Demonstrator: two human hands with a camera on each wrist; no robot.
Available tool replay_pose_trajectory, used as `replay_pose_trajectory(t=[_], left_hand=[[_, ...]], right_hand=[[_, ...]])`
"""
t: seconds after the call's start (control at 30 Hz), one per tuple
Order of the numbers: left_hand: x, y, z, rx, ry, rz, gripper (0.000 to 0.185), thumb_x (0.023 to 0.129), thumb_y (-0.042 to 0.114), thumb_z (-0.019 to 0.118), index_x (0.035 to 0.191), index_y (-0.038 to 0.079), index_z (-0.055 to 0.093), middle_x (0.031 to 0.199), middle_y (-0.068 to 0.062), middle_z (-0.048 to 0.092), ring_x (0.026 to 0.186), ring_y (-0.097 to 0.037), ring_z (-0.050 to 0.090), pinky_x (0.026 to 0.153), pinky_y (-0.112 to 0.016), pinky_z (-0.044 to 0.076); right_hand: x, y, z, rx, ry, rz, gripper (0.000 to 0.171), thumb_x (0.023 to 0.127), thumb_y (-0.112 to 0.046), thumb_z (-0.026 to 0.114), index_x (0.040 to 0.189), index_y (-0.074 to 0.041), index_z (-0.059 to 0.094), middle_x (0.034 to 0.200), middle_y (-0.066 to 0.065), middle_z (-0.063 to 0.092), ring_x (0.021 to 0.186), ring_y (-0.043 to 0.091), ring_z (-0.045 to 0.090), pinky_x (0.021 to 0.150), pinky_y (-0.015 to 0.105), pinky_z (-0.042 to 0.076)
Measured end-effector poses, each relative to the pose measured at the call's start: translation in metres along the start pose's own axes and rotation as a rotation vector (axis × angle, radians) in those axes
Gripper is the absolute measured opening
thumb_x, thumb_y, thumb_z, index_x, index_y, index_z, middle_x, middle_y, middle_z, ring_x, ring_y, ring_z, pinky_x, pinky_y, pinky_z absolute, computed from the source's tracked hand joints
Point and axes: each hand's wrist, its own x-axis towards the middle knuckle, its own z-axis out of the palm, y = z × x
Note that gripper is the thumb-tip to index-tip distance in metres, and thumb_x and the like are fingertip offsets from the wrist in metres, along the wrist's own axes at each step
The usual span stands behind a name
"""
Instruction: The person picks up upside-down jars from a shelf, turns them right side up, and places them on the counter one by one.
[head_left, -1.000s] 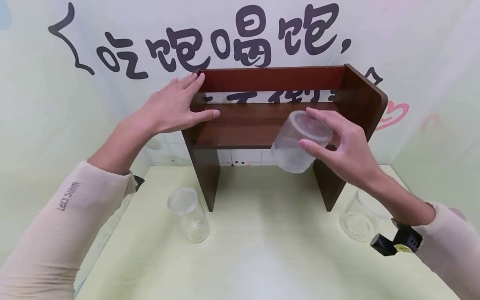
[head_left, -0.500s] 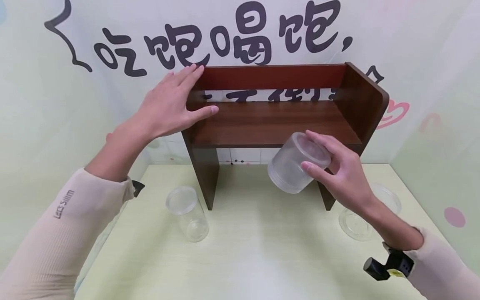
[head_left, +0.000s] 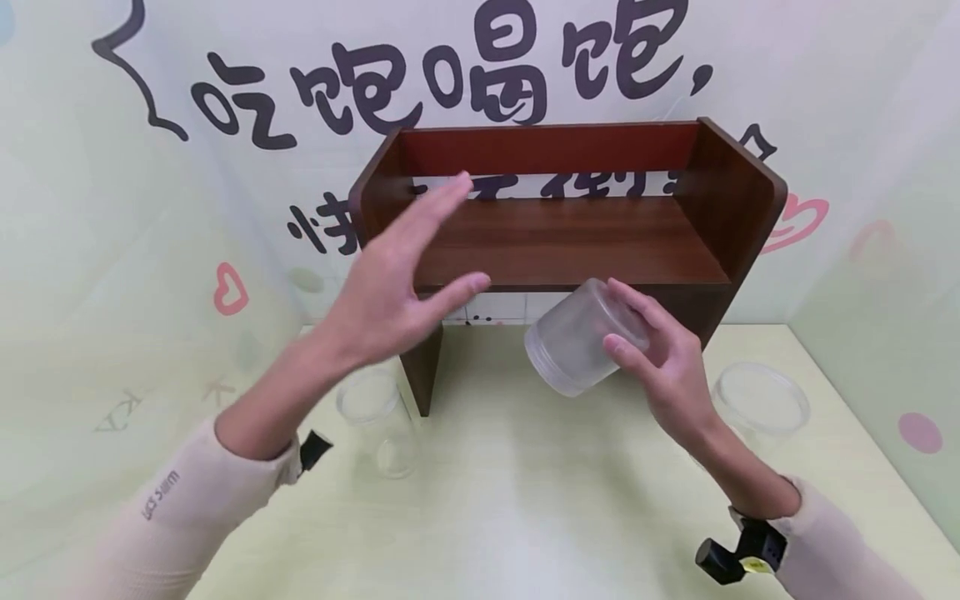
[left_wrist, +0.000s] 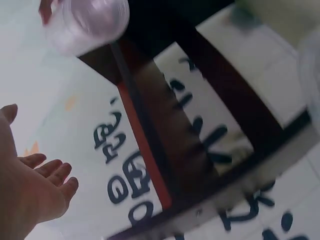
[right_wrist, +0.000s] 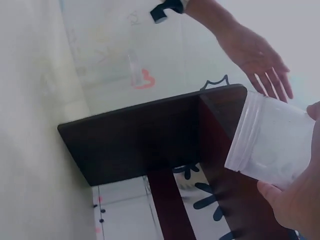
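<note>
My right hand grips a clear plastic jar near its base, thumb on one side and fingers on the other. The jar is tilted in front of the shelf's front edge, its ridged end pointing down and left. That ridged end shows plainly in the right wrist view. My left hand hovers before the left half of the brown wooden shelf, fingers extended, thumb spread, holding nothing. In the left wrist view the left palm is bare, with the held jar above it.
A second clear jar stands on the pale table at the shelf's left, partly behind my left forearm. A third jar is at the right, partly hidden by my right forearm. Behind the shelf is a wall with black lettering.
My left hand has left the shelf's left side panel and come right, toward the jar. My right hand has lowered the jar from before the shelf board and tilted it further.
</note>
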Motion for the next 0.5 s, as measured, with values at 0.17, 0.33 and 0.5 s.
replay_pose_trajectory(t=[0.17, 0.33, 0.5], left_hand=[[-0.019, 0.016, 0.029, -0.209, 0.008, 0.032, 0.085, 0.093, 0.017, 0.082, 0.164, 0.005, 0.037, 0.169, -0.003, 0.039, 0.157, -0.017, 0.035, 0.128, -0.038, 0.031], [-0.033, 0.028, 0.056, -0.290, -0.015, 0.007, 0.098, 0.086, 0.019, 0.090, 0.165, 0.009, 0.035, 0.171, -0.002, 0.036, 0.157, -0.018, 0.035, 0.124, -0.046, 0.038], [-0.042, 0.031, 0.080, -0.310, -0.005, -0.062, 0.110, 0.079, 0.024, 0.097, 0.167, 0.013, 0.032, 0.171, -0.004, 0.036, 0.155, -0.020, 0.039, 0.119, -0.052, 0.044]], right_hand=[[-0.002, 0.003, 0.009, 0.144, 0.054, -0.017, 0.054, 0.097, -0.003, 0.059, 0.151, -0.006, 0.058, 0.144, 0.009, 0.062, 0.119, 0.021, 0.065, 0.097, 0.020, 0.057], [-0.004, 0.003, 0.019, 0.261, 0.072, -0.014, 0.052, 0.099, -0.005, 0.056, 0.151, -0.002, 0.056, 0.137, 0.013, 0.062, 0.114, 0.025, 0.065, 0.095, 0.024, 0.059], [-0.005, 0.003, 0.027, 0.453, 0.085, -0.004, 0.047, 0.102, -0.007, 0.053, 0.148, -0.001, 0.057, 0.134, 0.013, 0.062, 0.117, 0.026, 0.064, 0.101, 0.031, 0.059]])
